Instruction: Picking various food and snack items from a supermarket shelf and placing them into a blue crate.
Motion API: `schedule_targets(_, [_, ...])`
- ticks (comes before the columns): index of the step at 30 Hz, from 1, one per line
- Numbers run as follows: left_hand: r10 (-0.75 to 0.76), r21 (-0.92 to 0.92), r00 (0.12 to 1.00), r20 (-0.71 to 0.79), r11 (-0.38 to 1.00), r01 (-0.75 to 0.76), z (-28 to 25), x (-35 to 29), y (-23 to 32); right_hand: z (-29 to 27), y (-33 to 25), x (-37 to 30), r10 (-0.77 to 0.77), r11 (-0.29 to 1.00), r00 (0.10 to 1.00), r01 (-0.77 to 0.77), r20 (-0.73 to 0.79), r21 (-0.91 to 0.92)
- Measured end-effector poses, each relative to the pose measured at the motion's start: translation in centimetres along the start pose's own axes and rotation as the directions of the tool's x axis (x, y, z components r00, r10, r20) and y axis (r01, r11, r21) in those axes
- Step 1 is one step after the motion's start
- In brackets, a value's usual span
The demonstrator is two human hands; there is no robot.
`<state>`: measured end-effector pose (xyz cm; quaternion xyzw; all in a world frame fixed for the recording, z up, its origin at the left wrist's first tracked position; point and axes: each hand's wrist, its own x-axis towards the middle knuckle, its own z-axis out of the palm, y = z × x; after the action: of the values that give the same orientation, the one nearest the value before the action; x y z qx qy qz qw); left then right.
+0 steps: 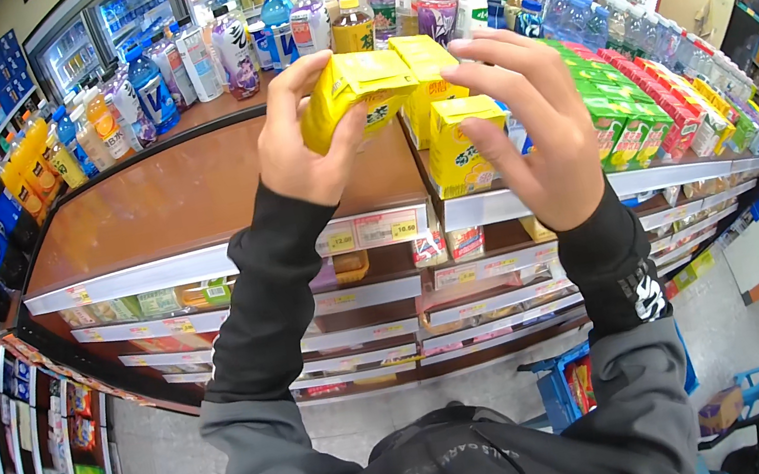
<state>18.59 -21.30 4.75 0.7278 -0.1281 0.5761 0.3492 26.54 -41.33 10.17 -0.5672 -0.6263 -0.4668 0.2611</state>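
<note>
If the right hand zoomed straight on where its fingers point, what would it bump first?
Probably the rear yellow carton: the right hand points its fingers that way. The thumb might brush the front yellow carton sooner; depth is hard to judge.

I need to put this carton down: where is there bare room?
Bare: the brown shelf top left of the left hand, between bottles behind and the white strip in front. Crowded: right of the right hand, where green cartons and red cartons stand packed.

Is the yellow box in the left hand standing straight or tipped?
Tipped. The box slants in the left hand; its side edges lean over instead of going straight up.
</note>
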Motion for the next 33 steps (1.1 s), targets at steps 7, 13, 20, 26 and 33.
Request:
schedule_targets(7, [0.202, 0.319, 0.945, 0.256, 0.905, -0.280, -2.5, -3.1, 6.4, 3.3, -3.4, -0.7, 0.000, 0.920, 1.000, 0.000, -0.001, 0.392])
schedule_targets(13, [0.094, 0.282, 0.915, 0.392, 0.935, -0.217, -3.8, -5.4, 7.3, 4.0, -4.6, -3.8, -0.034, 0.840, 0.994, -0.028, 0.106, 0.542])
schedule_targets(20, [0.061, 0.281, 0.809, 0.585, 0.920, -0.273, -4.0, -6.1, 9.4, 3.4, -5.5, -6.7, -0.046, 0.748, 0.991, -0.049, 0.125, 0.662])
schedule_targets(26, [0.111, 0.180, 0.755, 0.647, 0.939, -0.293, -3.3, -5.9, 10.0, 2.1, -6.2, -7.8, 0.056, 0.722, 0.996, -0.089, 0.070, 0.686])
schedule_targets(33, [0.210, 0.077, 0.682, 0.701, 0.928, -0.365, -2.4, -5.7, 10.3, 0.3, -5.8, -8.5, 0.054, 0.704, 0.997, -0.080, 0.059, 0.706])
